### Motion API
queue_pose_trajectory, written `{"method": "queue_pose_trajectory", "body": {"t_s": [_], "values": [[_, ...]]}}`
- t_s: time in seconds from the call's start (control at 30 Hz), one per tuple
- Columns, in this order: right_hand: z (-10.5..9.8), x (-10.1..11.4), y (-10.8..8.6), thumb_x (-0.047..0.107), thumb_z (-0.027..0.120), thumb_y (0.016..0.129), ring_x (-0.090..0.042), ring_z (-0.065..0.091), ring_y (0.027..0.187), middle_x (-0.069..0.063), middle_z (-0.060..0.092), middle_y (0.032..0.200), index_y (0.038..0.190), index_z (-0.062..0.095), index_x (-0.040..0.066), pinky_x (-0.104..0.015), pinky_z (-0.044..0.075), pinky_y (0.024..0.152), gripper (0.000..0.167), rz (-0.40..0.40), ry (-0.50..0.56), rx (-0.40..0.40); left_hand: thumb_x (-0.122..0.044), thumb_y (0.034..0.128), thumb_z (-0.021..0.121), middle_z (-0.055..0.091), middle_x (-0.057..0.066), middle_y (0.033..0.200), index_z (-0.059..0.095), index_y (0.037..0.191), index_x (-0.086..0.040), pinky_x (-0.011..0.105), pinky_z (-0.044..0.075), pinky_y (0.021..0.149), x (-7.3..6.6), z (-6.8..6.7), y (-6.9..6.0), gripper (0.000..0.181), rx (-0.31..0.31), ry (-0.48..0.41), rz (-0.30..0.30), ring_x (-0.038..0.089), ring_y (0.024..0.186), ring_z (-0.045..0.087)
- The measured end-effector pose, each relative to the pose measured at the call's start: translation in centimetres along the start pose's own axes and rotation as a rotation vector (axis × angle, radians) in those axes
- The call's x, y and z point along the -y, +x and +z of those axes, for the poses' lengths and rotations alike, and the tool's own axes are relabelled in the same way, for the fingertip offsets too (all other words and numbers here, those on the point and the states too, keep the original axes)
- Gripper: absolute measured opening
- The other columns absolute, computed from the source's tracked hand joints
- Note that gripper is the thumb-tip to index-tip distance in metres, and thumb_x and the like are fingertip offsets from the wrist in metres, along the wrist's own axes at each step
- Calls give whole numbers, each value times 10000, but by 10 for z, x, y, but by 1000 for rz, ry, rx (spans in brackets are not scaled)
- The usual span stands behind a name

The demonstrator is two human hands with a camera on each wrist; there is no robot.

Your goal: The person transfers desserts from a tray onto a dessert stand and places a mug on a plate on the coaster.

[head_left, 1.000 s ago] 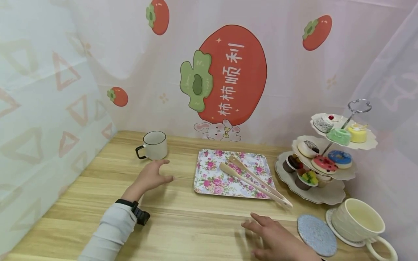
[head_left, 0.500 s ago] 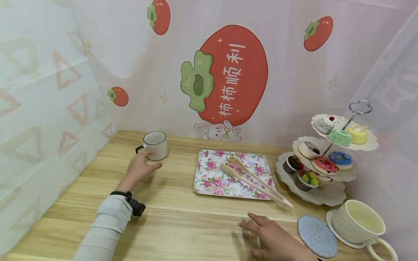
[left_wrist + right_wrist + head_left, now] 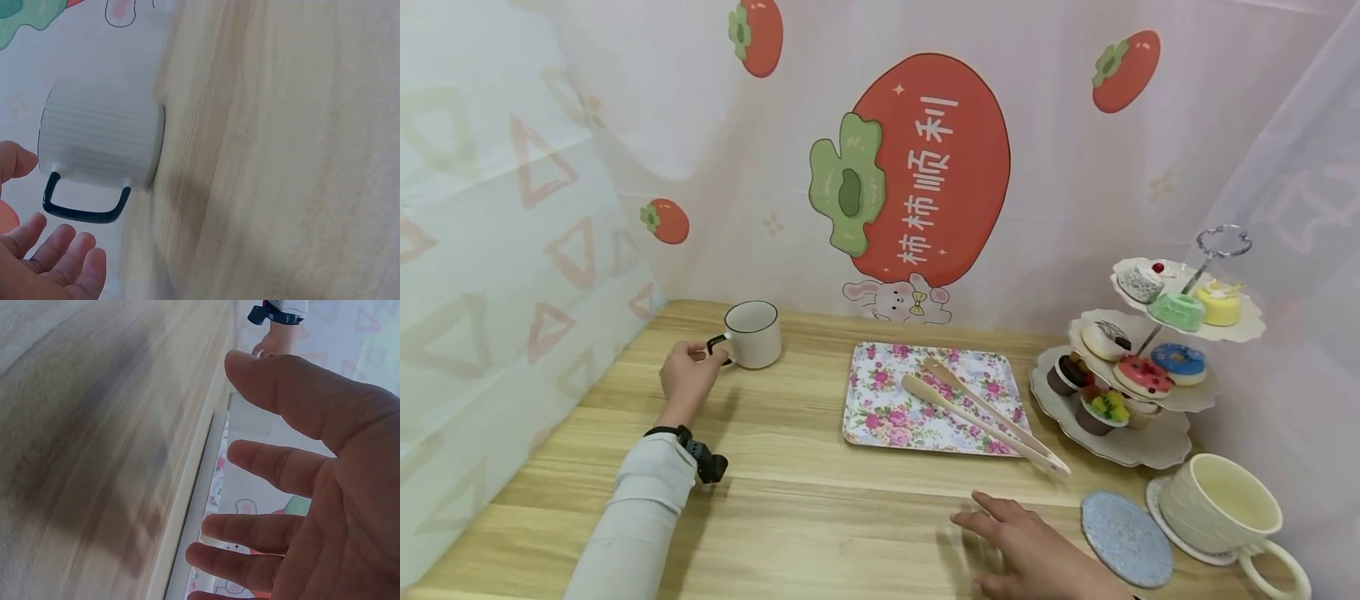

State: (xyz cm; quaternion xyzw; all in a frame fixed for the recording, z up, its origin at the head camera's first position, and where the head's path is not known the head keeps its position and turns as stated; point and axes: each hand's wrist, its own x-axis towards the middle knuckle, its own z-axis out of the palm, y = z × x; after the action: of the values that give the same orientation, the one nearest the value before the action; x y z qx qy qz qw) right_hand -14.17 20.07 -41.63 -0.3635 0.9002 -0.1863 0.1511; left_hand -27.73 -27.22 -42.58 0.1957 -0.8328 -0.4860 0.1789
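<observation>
A white mug (image 3: 754, 335) with a black rim and black handle (image 3: 87, 215) stands upright at the back left of the table. My left hand (image 3: 688, 371) is at its handle side. The left wrist view shows the thumb near the mug's wall and the relaxed fingers (image 3: 62, 253) just short of the handle, with a gap between. Over the table at the front right hovers my right hand (image 3: 1026, 546), fingers spread and holding nothing. Its palm and straight fingers (image 3: 269, 459) show in the right wrist view.
A floral tray (image 3: 880, 408) with wooden tongs (image 3: 977, 421) across it lies mid-table. To its right are a three-tier stand (image 3: 1131, 442) of pastries, a blue-grey round coaster (image 3: 1126, 537) and a cream mug (image 3: 1217, 508) on another coaster. Printed cloth (image 3: 715, 108) hangs behind.
My left hand has gone left, from in front of the white mug round to its handle. The right hand has barely moved. The mug stays in place.
</observation>
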Motion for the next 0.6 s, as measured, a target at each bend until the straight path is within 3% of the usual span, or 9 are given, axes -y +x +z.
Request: {"method": "queue_pose_trajectory", "body": {"t_s": [0.23, 0.4, 0.6], "values": [[1, 0, 1, 453, 671, 810, -396, 410, 1195, -213, 406, 1370, 1335, 492, 228, -589, 367, 869, 599, 12, 21, 18, -431, 916, 500, 504, 183, 1209, 452, 1326, -56, 347, 429, 680, 1, 0, 11, 558, 73, -89, -87, 343, 976, 519], [2, 2, 0, 475, 663, 806, -373, 391, 1217, -168, 393, 1393, 1346, 478, 269, -565, 376, 885, 607, 64, 56, 44, -403, 940, 459, 414, 178, 1350, 448, 1338, -42, 401, 433, 859, -1, 1, 17, 537, 111, -197, -178, 380, 1074, 543], [2, 3, -1, 458, 670, 808, -373, 393, 1216, -175, 397, 1388, 1344, 482, 259, -562, 373, 889, 602, 48, 48, 32, -406, 936, 471, 379, 162, 1332, 462, 1292, -11, 410, 421, 914, 3, 6, 21, 531, 118, -325, -284, 347, 1129, 515]]}}
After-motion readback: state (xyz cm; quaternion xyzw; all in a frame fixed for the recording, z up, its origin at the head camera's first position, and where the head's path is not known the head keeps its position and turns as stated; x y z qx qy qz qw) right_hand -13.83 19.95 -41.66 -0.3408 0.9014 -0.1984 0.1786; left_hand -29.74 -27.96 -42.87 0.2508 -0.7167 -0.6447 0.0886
